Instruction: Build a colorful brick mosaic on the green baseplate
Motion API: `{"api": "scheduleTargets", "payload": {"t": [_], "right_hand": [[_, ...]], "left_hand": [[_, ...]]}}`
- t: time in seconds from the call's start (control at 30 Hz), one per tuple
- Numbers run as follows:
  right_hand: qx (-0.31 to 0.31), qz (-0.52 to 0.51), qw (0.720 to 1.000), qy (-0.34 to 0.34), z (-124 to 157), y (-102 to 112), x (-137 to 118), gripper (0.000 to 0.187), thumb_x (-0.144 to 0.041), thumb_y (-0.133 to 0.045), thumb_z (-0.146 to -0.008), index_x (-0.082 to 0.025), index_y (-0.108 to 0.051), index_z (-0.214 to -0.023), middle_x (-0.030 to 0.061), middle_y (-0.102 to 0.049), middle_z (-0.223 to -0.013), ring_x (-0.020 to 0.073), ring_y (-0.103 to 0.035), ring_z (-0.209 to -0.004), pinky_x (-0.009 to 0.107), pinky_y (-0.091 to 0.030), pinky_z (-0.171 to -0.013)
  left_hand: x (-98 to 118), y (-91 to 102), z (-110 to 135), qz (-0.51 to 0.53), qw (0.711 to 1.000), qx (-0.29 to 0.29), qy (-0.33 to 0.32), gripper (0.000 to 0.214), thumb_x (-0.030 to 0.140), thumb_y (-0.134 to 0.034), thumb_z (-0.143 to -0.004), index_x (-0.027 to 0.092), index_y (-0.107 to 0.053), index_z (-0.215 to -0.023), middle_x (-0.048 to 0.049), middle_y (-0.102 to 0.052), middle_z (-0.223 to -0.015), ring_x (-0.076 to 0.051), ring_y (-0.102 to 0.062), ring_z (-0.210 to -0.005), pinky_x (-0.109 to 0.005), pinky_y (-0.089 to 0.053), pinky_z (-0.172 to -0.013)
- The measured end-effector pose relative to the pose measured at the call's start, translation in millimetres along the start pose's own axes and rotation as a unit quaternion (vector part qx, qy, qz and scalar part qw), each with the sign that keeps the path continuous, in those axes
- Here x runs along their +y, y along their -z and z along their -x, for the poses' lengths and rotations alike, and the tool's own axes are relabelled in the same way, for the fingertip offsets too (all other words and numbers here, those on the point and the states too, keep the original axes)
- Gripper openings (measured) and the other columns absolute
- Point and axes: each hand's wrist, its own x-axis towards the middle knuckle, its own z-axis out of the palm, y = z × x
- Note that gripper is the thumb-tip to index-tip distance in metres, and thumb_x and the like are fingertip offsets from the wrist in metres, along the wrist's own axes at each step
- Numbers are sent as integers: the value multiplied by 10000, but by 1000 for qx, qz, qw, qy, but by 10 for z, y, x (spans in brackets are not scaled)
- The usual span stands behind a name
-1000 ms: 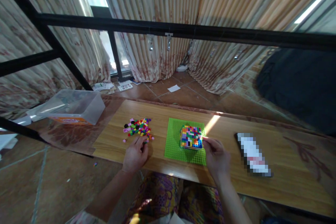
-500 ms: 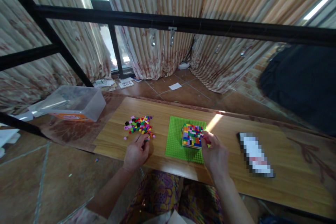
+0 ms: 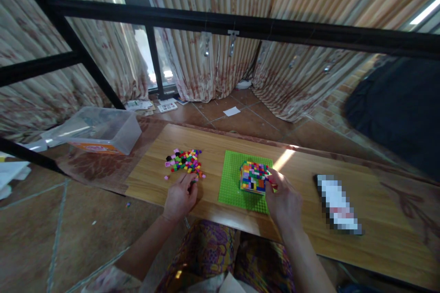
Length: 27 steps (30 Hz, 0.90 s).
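Observation:
A low block built of many coloured toy bricks (image 3: 253,176) sits on a green studded baseplate (image 3: 229,184). My right hand (image 3: 284,199) is at the block's right edge, thumb and fingers closed against it. Some red shows beneath those fingertips, but whether it is a loose brick or part of the block is unclear. To the left lies a loose pile of small bricks (image 3: 185,160) in mixed colours. At its near edge my left hand (image 3: 180,196) rests with curled fingers; a bit of green shows by the fingertips, and what they pinch is hard to see.
The wooden board (image 3: 209,146) carries everything, with a pixelated phone-shaped object (image 3: 338,203) on its right. A clear plastic box (image 3: 103,130) stands beyond its left end. A black metal rail (image 3: 185,16) crosses in front of curtains. One small brick (image 3: 128,204) lies on the floor.
The view has shifted slightly, so the whole scene sits a little further right. Both hands keep nearly the same places, left by the pile and right at the block's edge.

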Motion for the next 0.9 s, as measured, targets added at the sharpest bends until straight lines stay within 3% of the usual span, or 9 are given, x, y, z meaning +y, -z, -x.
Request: {"api": "scheduleTargets", "payload": {"t": [0.43,0.8,0.9], "right_hand": [[37,-125,990,-55,-3,-24,59,324,-303,-521,-794,-192,-636,-1076,45,-698,-905,162,-656,-724,287,-493,-686],[57,-267,949,-160,3,-175,197,407,-461,-637,-726,-156,-679,-993,67,-698,-863,163,-637,-723,305,-509,-720],[52,-341,916,-204,-37,-178,188,419,-455,-705,-651,-146,-692,-933,61,-696,-817,165,-632,-708,311,-511,-703]], "left_hand": [[2,4,6,7,1000,-3,-1,163,150,-495,-834,208,-576,-963,-32,-629,-891,-165,-601,-808,-257,-472,-719],[9,15,-2,4,1000,-3,0,161,159,-488,-830,210,-574,-956,-33,-622,-872,-163,-597,-773,-255,-467,-683],[-3,8,1,5,1000,-7,-3,168,155,-479,-838,205,-575,-967,-36,-622,-892,-158,-592,-776,-250,-463,-679]]}}
